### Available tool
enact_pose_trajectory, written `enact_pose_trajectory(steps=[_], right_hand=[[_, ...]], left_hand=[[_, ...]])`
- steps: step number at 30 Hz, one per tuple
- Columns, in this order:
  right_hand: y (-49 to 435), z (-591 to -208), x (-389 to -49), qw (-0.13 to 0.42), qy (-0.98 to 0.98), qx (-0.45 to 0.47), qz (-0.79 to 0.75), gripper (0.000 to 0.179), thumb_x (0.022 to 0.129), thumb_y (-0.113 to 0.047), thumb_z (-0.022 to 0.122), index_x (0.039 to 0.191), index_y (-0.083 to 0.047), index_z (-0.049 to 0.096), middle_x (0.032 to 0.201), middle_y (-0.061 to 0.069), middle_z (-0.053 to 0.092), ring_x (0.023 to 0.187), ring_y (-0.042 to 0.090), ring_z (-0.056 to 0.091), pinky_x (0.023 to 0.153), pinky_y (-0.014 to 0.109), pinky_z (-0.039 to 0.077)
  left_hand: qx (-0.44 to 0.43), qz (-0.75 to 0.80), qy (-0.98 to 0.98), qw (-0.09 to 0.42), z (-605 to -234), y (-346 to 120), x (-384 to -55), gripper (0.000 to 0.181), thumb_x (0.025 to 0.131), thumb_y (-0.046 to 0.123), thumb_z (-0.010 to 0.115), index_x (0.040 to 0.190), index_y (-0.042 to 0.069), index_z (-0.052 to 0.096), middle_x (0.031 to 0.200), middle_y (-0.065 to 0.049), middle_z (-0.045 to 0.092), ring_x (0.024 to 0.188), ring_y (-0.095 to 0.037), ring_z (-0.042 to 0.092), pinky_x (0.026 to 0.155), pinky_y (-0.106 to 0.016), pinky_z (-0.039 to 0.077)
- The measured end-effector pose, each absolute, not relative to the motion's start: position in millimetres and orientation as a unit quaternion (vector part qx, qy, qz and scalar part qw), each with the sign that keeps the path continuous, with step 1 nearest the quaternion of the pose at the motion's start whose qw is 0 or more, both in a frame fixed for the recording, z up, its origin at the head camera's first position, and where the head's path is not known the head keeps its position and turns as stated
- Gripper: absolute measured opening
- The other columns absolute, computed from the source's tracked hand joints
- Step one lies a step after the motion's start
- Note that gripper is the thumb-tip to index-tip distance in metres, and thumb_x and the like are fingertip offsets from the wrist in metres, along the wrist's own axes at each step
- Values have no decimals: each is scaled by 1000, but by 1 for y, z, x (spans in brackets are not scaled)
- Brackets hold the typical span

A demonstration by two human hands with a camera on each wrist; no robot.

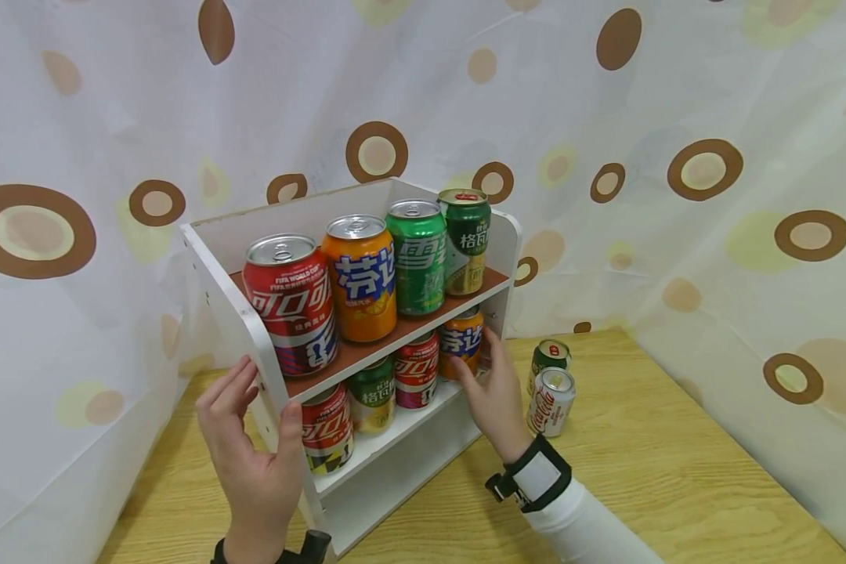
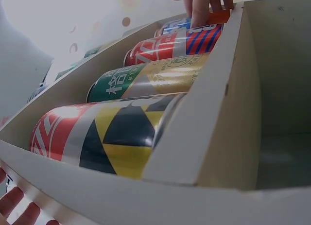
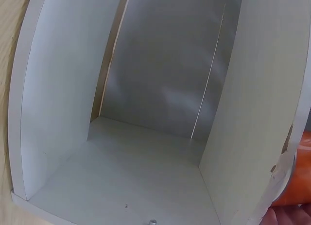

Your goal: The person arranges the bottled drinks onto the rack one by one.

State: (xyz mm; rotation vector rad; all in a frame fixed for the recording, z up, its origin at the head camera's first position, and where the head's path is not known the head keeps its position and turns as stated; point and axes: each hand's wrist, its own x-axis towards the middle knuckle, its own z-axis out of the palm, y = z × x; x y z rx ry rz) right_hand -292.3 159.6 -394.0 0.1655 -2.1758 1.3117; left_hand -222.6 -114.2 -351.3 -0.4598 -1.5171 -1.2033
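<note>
A white rack (image 1: 268,329) with shelves stands on the wooden table. My right hand (image 1: 497,403) reaches into its middle level and holds an orange soda can (image 1: 461,341) at the right end, thumb in front and fingers along its right side. Left of that can stand a red cola can (image 1: 416,370), a green-and-gold can (image 1: 372,397) and another red cola can (image 2: 102,132). My left hand (image 1: 254,454) rests against the rack's left side panel, fingers on its outer face and thumb near the front edge; no can is in it.
The top shelf bears a red cola can (image 1: 292,305), an orange can (image 1: 361,278), a green can (image 1: 417,257) and a dark green can (image 1: 464,243). Right of the rack, a white cola can (image 1: 551,403) and a green can (image 1: 551,354) stand on the table (image 1: 648,439). A patterned curtain hangs behind.
</note>
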Motion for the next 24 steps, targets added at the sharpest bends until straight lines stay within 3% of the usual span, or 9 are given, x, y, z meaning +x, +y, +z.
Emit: enact_pose_trajectory(steps=[10,20,24], right_hand=[[159,-393,-294,263,-832,82,481,69,107,-26,57,164,-8,21,153,19,47,134,35,55,109,52,50],[154,-394,-292,266,-827,52,493,86,94,-24,77,159,-4,24,149,21,42,133,35,50,110,52,47],[152,-393,-293,283,-827,52,482,84,92,-21,80,155,-2,27,145,23,40,132,36,49,108,51,49]], left_hand=[[-194,-504,-639,548,-351,-114,-223,57,100,31,64,134,-12,51,141,-12,50,132,-13,46,104,-19,44],[-194,-503,-643,544,-352,-115,-223,56,100,30,64,135,-11,50,142,-12,50,133,-14,45,104,-20,44],[-196,-504,-641,545,-352,-114,-224,57,100,31,64,135,-12,50,141,-14,50,132,-14,46,104,-20,44]])
